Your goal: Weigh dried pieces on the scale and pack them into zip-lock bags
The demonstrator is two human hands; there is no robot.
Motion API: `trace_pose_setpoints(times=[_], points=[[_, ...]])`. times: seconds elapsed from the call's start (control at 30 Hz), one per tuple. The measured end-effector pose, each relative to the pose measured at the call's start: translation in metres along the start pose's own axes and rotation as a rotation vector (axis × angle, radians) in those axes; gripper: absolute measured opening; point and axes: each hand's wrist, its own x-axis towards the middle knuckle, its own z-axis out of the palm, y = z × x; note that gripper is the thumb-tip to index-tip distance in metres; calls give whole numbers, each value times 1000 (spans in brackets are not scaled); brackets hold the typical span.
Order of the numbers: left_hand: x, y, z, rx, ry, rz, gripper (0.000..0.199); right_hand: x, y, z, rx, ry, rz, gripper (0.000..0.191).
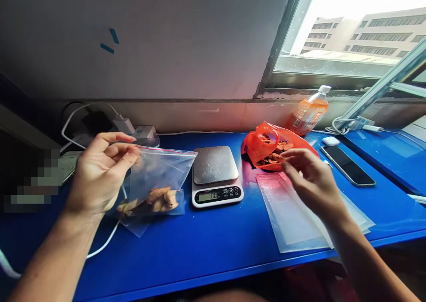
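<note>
My left hand (103,171) pinches the top corner of a clear zip bag (159,166) with a red seal line. Brown dried pieces (163,199) show low down at this bag, over other clear plastic; which bag they lie in is hard to tell. A kitchen scale (215,166) with a metal plate sits right of the bag, its display near 0.0. My right hand (308,175) has its fingertips drawn together at the front of an open red plastic bag (289,135) of reddish-brown pieces (278,153); anything between them is hidden. Flat clear bags (289,217) lie beneath this hand.
An orange drink bottle (309,111) stands behind the red bag. A phone (349,165) and a white earphone case (330,141) lie at the right on the blue table (213,257). White chargers (124,125) and cables are at the back left. A metal frame (376,86) leans by the window.
</note>
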Motion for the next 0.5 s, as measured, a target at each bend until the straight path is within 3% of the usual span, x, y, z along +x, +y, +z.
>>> trace_pose_setpoints(times=[0.1,0.2,0.37,0.5], points=[[18,-17,-10,207,66,95,24,31,22,-24,-82,-1,-33,18],[38,-30,-17,446,144,115,23,72,48,-29,-351,-190,-112,18],[54,-32,-27,862,172,310,27,127,75,-5,-505,-513,-358,18],[39,-27,-19,972,130,515,33,138,82,15,-577,-655,-366,25]])
